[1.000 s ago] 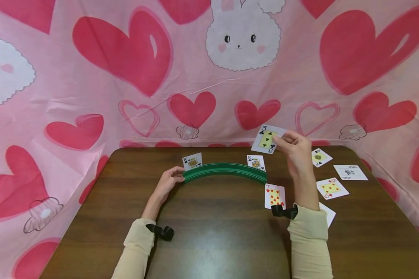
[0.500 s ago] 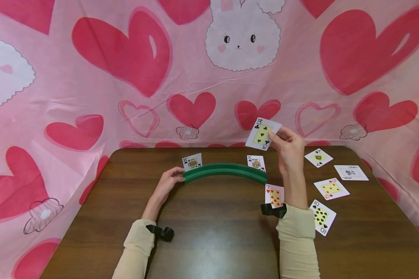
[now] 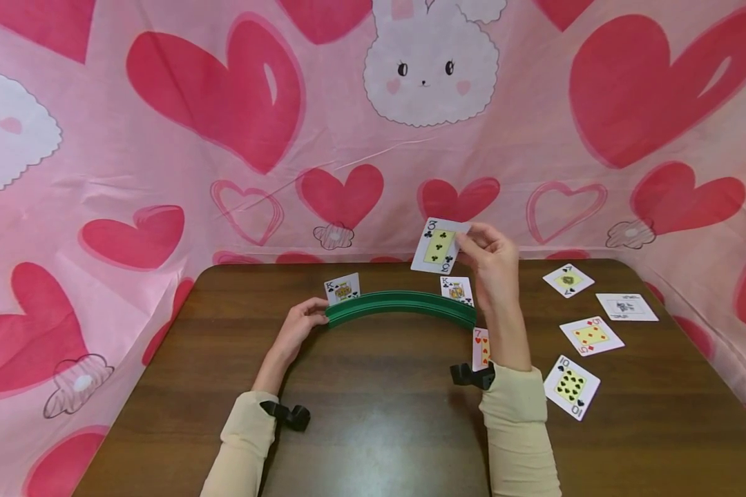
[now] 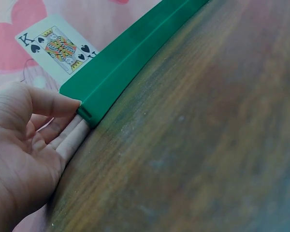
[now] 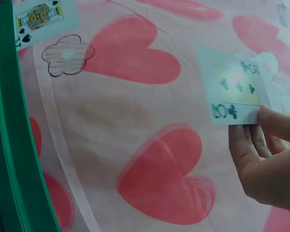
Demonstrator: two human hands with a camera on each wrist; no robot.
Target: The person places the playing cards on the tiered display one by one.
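A curved green playing-card holder (image 3: 400,301) lies on the wooden table. My left hand (image 3: 298,324) pinches its left end between thumb and fingers. Standing in the holder are a king of spades (image 4: 60,48) at the left and another black king (image 3: 456,290) toward the right. My right hand (image 3: 494,266) pinches a three of clubs (image 3: 438,246) by its right edge, raised above the holder's right part. Just below the holder's right end lies a seven of hearts (image 3: 480,348), partly covered by my right wrist.
Face up on the right of the table lie an ace (image 3: 568,280), a card with a black-and-white figure (image 3: 626,308), a five of diamonds (image 3: 592,336) and a ten of spades (image 3: 572,388). A pink cloth (image 3: 255,228) with hearts hangs behind the table.
My right hand has carried the three of clubs leftward, rising a little and then coming down. The ten of spades has come out from behind my arm. My left hand has stayed put.
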